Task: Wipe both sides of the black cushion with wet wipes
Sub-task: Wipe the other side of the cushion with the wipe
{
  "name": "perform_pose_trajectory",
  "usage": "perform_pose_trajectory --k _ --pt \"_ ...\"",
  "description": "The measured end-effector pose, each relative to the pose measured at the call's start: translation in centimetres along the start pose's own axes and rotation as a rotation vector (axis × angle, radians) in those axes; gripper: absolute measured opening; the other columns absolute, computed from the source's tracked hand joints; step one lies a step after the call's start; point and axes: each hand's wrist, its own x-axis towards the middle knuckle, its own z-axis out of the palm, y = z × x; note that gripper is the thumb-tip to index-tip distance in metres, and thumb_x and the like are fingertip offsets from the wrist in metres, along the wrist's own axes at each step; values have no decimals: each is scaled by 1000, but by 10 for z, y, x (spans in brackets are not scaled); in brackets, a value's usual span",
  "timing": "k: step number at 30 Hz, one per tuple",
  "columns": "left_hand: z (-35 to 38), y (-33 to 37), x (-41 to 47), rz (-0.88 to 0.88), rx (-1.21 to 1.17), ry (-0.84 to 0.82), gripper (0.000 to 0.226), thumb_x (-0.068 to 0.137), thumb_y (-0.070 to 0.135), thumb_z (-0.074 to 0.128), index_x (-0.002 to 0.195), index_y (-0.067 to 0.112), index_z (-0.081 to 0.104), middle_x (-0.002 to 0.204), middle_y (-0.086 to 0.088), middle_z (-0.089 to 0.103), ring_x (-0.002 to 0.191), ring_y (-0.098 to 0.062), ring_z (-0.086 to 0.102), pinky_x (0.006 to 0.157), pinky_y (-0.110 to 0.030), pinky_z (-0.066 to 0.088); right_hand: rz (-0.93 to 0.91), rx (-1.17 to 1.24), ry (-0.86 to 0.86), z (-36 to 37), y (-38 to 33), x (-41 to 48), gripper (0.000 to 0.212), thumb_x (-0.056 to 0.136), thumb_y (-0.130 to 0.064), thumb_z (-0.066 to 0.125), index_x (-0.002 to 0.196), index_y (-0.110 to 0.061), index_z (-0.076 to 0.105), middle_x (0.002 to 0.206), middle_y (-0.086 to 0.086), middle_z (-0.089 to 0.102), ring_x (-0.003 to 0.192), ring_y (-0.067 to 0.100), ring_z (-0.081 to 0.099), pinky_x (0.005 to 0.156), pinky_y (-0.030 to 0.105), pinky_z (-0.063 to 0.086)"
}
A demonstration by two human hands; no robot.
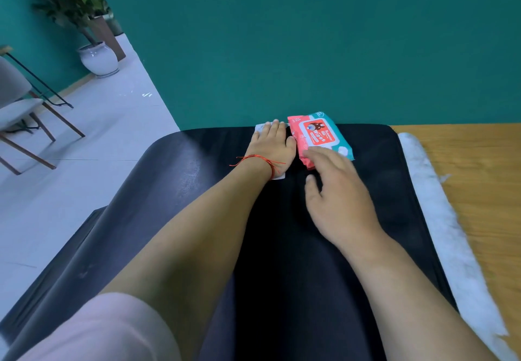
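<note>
1. The black cushion (377,180) lies flat over the wooden table (479,163), its far edge near the green wall.
2. The left hand (272,146) presses a wet wipe (260,128) down there, fingers straight.
3. The right hand (338,191) is spread loosely at the wipes pack (318,135), gripping nothing (whether it touches, I can't tell).
4. The cushion looks slick-skinned, padded and floppy. To flip it I'd grasp one long edge with both hands.

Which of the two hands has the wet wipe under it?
The left hand, wearing a red string, lies flat on the wipe; the right hand is by the pack.
</note>
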Motion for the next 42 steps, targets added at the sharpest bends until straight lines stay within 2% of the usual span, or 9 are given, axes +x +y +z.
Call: perform_pose_trajectory --k 2,4,7,10,19,26,42 --pt "0 -1 1 22 46 -28 64 109 40 22 166 12 18 176 -7 7 162 -24 2 130 -47 6 -87 -132 -198 6 -4 -1 54 109 -29 44 163 -29 37 170 -16 29 159 9 15 131 40 15" --pt "-2 1 -1 1 20 -13 64 109 38 24 166 12 17 176 -6 7 162 -22 2 131 -45 6 -35 -280 -326 12 -2 -1 57 113 -43 27 168 -33 20 176 -18 10 162 7 -6 132 48 -2" --pt "-3 4 -6 -41 -37 9 65 108 36 22 167 10 13 176 -6 8 162 -20 3 131 -43 5 136 -331 -329 12 1 -1 63 111 -53 17 169 -31 11 177 -16 -1 162 14 -16 130 55 -6" --pt "-2 4 -11 -48 -13 -3 67 108 36 22 167 9 10 176 -7 4 162 -19 1 131 -43 4 184 -361 -330 11 4 -1 66 110 -54 20 170 -28 7 177 -12 -5 162 20 -20 131 57 -4" --pt "-4 6 -40 -95 -5 -32 65 109 37 22 168 12 7 176 -6 1 162 -20 -1 131 -43 1 186 -287 -294 10 6 0 64 111 -46 30 169 -28 14 177 -12 3 163 19 -13 131 57 0" --pt "-4 8 -82 -74 -19 -12 63 110 35 24 168 12 9 176 -5 4 162 -19 1 131 -42 0 193 -115 -115 4 8 0 57 109 -34 43 164 -24 33 169 -5 36 160 21 18 129 54 17" --pt "-6 13 -162 -46 -38 -31 64 112 36 26 168 14 7 176 -3 2 162 -19 -3 130 -42 -2 195 -100 -108 3 10 0 55 108 -32 46 161 -21 35 167 1 39 159 24 22 128 56 20"
